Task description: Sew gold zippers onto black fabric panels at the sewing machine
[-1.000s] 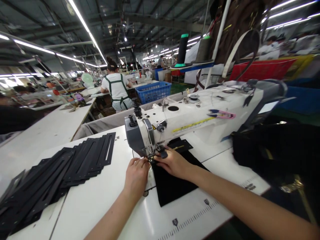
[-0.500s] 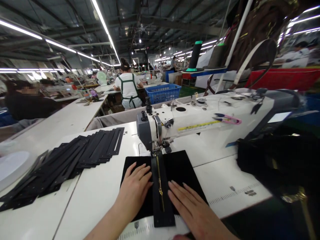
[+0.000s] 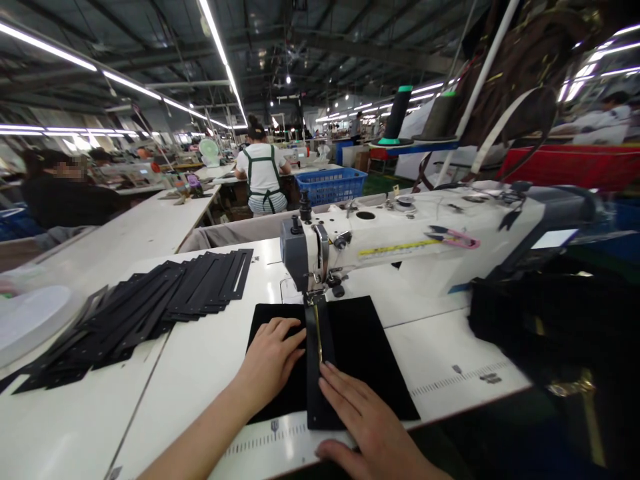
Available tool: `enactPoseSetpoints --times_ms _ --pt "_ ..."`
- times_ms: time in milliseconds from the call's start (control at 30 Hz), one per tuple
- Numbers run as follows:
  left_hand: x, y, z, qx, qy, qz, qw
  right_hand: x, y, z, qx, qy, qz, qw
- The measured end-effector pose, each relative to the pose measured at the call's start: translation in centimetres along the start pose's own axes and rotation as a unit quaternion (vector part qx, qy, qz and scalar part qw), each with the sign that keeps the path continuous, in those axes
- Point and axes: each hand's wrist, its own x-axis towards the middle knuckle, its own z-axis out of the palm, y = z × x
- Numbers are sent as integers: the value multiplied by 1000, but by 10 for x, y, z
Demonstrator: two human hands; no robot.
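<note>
A black fabric panel (image 3: 367, 353) lies on the white table under the head of a sewing machine (image 3: 306, 257). On top of it runs a narrow black strip (image 3: 314, 400) with a gold zipper (image 3: 318, 327) along its slot, its far end beneath the presser foot. My left hand (image 3: 275, 353) rests on the panel left of the strip, fingers slightly bent and holding nothing. From the right, my right hand (image 3: 363, 410) lies with stretched fingers over the strip's edge and the near part of the zipper; the slider is hidden.
Several slotted black strips (image 3: 150, 303) overlap in a pile to the left, near a white round lid-like piece (image 3: 35, 320). Pink-handled thread snips (image 3: 457, 237) lie on the machine arm. Dark material with gold metal parts (image 3: 530, 327) hangs at the right. A co-worker (image 3: 263, 170) stands ahead.
My right hand has slid left onto the strip and covers the zipper slider. The strip and panel have moved a little further under the machine. My left hand's fingers have bent more.
</note>
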Motion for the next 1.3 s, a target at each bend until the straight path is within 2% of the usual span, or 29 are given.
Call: enactPoseSetpoints --times_ms 100,200,267,333,367,433,500,567,667,800,867,967,1033,1100,1167,1233,1300 --pt "1 -3 0 0 -5 0 1000 3 -7 2 -21 43 -3 999" --pt "0 -6 3 -20 21 -15 999 11 -5 -6 -23 99 -25 995" --pt "-1 -4 5 -37 53 -44 997 25 3 -22 21 119 28 992" --pt "1 5 6 -80 60 -60 993 44 16 -45 49 119 112 985" --pt "3 11 5 -118 54 -60 990 54 22 -56 33 114 128 985" --pt "12 23 1 -228 60 -57 970 74 34 -73 -13 104 104 989" --pt "22 31 -6 -290 140 -79 944 87 41 -83 -52 88 55 993" --pt "30 33 -14 -280 214 -81 932 93 46 -86 -65 68 19 995" --pt "35 30 -20 -234 232 -35 944 93 50 -86 -48 53 -1 997" --pt "31 28 -18 -196 300 -17 934 91 52 -84 -34 58 7 998" --pt "30 27 -13 -169 293 1 941 92 53 -82 -20 47 -1 999" --pt "34 26 -7 -112 255 25 960 93 54 -83 -7 34 -28 999" --pt "39 24 -6 -91 245 32 965 90 49 -84 -40 68 -37 996" --pt "43 21 -7 -83 234 39 968 86 34 -83 -92 135 -50 985" --pt "46 17 -10 -80 225 39 970 83 8 -71 -112 186 -85 973" --pt "48 12 -16 -79 221 35 971 84 -21 -48 -55 160 -137 976" --pt "49 5 -22 -82 221 27 971 90 -41 -21 14 111 -117 987"
